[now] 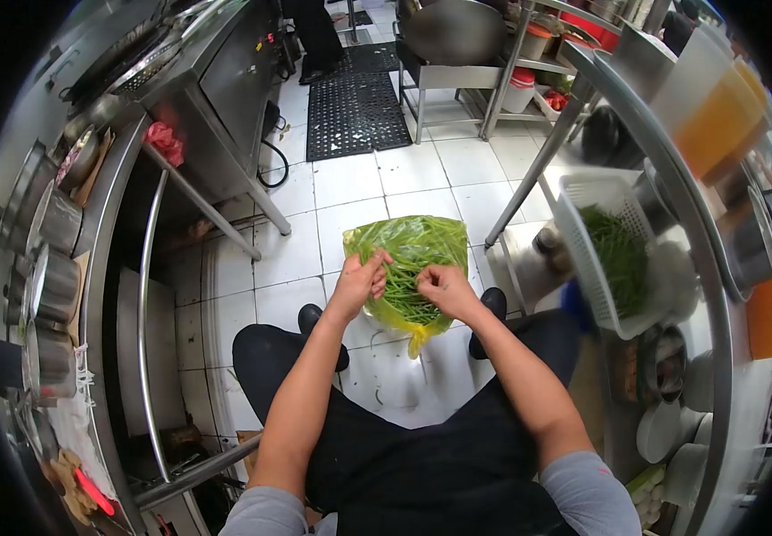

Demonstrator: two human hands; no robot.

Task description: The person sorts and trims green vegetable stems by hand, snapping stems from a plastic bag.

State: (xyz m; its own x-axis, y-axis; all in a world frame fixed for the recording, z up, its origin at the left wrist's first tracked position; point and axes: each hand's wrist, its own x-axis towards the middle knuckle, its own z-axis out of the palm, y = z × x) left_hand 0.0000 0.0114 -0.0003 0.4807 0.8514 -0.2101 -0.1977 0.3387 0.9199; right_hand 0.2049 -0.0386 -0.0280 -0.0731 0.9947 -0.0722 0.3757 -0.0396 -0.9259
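A yellow-green plastic bag (404, 234) lies open between my feet on the tiled floor. Inside it is a heap of thin green beans (406, 295), or a similar long green vegetable. My left hand (361, 284) is over the bag's left side, its fingers curled and pinched together. Over the right side of the heap, my right hand (444, 291) is closed too, thumb against fingers. Anything between the fingers of either hand is too small to make out. The bag's knotted yellow end (417, 341) points towards me.
On the right-hand rack, a white plastic basket (583, 259) holds more of the green vegetable (616, 259). A steel counter (113, 223) with several metal pots stands on the left. Black rubber mats (356, 116) cover the aisle ahead, where another person (317, 36) stands.
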